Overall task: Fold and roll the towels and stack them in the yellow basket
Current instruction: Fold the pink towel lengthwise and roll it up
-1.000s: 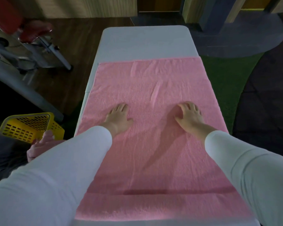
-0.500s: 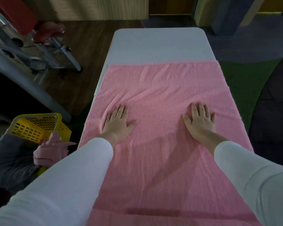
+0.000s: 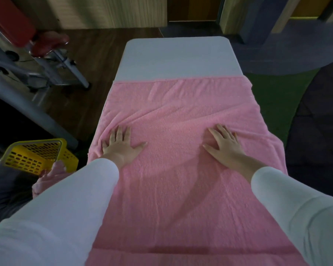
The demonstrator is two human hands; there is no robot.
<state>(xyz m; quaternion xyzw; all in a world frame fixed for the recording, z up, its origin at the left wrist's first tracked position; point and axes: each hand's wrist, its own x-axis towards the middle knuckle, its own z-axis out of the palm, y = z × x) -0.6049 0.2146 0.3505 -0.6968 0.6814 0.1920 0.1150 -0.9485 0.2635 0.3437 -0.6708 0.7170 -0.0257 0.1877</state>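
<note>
The pink towel (image 3: 181, 169) is spread flat along the padded bench (image 3: 177, 60), covering it from the near end up to roughly three quarters of the way, with the grey far end left bare. Both long sides of the towel are draped a little over the bench's left and right edges.

The left hand (image 3: 121, 146) is pressed palm-down close to the bench's left edge, fingers (image 3: 121, 133) stretched out and slightly fanned, nothing gripped. The right hand (image 3: 225, 144) is laid flat toward the right edge, fingers (image 3: 224, 131) extended too, and nothing is pinched there either. Ridges of cloth are bunched up just ahead of both hands, running diagonally toward the far corners.

So it looks like the smoothing stage, before any fold is made. No crease or fold line can be made out across the middle yet. Next, those wrinkles probably need to be pushed out toward the far edge, then an edge or a pair of corners has to be picked up so the first fold can be started. Rolling is still a way off.

The yellow basket (image 3: 37, 156) is parked on the floor off the bench's left side, near its near-left corner. Something pinkish is seen beside its rim, but what it is can't be told. No brand, label or writing can be read anywhere.
</note>
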